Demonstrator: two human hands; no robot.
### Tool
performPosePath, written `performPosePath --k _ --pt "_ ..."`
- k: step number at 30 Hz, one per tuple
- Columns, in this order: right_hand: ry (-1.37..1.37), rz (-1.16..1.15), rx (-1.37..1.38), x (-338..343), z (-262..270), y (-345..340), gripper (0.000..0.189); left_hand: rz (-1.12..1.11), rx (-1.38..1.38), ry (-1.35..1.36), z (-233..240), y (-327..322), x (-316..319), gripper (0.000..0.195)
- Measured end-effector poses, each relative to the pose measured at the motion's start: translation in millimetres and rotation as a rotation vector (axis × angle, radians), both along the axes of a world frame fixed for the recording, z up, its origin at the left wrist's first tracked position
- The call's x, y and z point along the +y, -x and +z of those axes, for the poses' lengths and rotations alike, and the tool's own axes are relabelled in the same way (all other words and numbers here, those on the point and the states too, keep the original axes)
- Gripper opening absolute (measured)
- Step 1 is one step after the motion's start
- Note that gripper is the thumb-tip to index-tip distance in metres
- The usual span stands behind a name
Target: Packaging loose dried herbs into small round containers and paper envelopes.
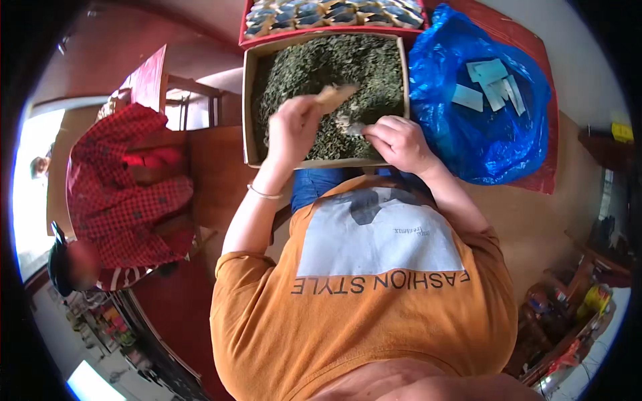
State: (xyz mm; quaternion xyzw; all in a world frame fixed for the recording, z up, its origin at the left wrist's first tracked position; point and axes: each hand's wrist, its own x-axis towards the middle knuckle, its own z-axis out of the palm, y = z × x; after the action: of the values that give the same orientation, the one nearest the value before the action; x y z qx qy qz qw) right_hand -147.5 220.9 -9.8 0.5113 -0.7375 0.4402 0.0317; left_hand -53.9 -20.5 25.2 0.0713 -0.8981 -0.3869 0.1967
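Observation:
A shallow cardboard box [248, 100] filled with dried green leaves [311, 62] rests in front of me, by my lap. Above the leaves, my left hand [295, 123] pinches a small tan paper packet [335, 98], blurred at its far end. My right hand [398, 143], low over the right half of the box, has its fingertips closed on a small pale, translucent item [355, 129]; what it is I cannot tell. Pale bits lie beside that item on the leaves.
Behind the box stands a red tray [246, 40] with rows of small open paper packets [308, 15]. To the right, a blue plastic bag [431, 100] holds several pale flat pieces [487, 71]. At far left is a person in a red checked shirt [125, 210].

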Motion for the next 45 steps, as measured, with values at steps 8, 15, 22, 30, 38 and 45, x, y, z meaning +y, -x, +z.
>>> performPosePath --k 8,15,22,30,38,45 --pt "-0.08 -0.003 0.009 -3.8 3.0 -1.2 0.011 -0.155 -0.154 0.351 -29.6 -38.2 12.8 0.04" --pt "-0.124 0.027 0.007 -4.2 4.5 -2.0 0.015 -0.087 -0.228 0.312 -32.5 -21.4 11.8 0.064" --pt "-0.046 -0.143 -0.138 15.4 32.8 -2.4 0.015 0.054 -0.282 0.194 -39.1 -24.8 10.1 0.062" --pt "0.124 -0.332 -0.451 18.1 36.6 6.3 0.015 0.01 -0.348 0.092 -34.0 -23.7 9.0 0.063" --pt "-0.082 -0.224 -0.276 -6.5 24.4 -9.4 0.014 -0.009 -0.28 0.345 -29.3 -36.3 -2.5 0.073" --pt "-0.116 -0.198 -0.239 -12.7 17.1 -8.5 0.015 0.018 -0.19 0.209 -18.7 -35.0 -2.2 0.068"
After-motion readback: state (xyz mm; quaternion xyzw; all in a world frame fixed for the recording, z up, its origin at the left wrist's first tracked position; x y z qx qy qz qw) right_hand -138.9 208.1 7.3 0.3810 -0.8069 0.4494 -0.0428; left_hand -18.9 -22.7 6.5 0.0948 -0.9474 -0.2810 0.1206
